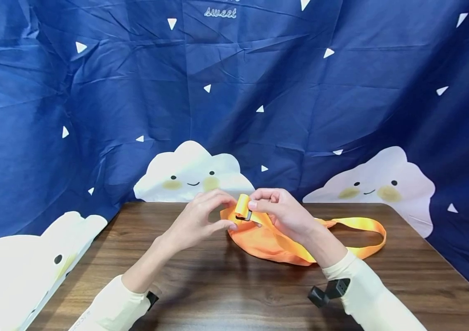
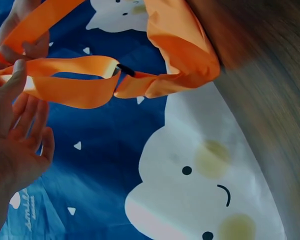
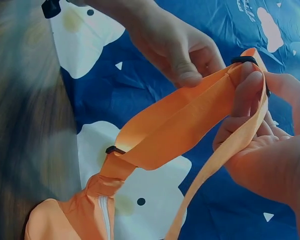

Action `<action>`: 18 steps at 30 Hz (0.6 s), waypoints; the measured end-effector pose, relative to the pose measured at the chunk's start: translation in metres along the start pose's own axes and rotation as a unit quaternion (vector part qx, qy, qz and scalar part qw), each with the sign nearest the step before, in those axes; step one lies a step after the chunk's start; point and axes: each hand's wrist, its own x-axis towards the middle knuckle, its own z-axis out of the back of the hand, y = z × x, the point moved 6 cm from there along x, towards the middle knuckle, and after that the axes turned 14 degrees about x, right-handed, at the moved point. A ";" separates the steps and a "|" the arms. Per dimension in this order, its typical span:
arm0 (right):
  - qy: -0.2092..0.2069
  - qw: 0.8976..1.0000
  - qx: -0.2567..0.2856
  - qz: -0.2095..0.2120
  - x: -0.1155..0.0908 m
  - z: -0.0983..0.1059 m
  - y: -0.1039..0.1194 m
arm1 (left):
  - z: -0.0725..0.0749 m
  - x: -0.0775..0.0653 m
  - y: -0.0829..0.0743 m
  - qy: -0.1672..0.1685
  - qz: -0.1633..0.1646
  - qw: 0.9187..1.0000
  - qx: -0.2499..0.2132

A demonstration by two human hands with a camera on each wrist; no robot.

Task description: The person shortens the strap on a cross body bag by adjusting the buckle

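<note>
Orange bag (image 3: 72, 220) cropped, tabletop (image 2: 270, 75) blurred in wrist views; lettering (image 1: 220, 13) clipped

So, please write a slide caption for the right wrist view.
Right grip holding an orange strap near a black buckle, the strap joined to a bag with a white zip.

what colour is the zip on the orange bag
White; the zip shows best in the right wrist view.
</note>
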 end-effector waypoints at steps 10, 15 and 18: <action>-0.015 0.998 0.055 -0.001 -0.004 0.003 0.010 | -0.007 -0.005 0.015 0.013 0.018 1.000 0.013; -0.019 0.999 0.029 -0.001 -0.004 0.005 0.008 | -0.009 -0.005 0.015 0.029 0.016 0.999 0.022; -0.022 1.000 -0.008 0.001 -0.003 0.006 0.006 | -0.009 -0.004 0.008 0.042 0.010 0.998 0.042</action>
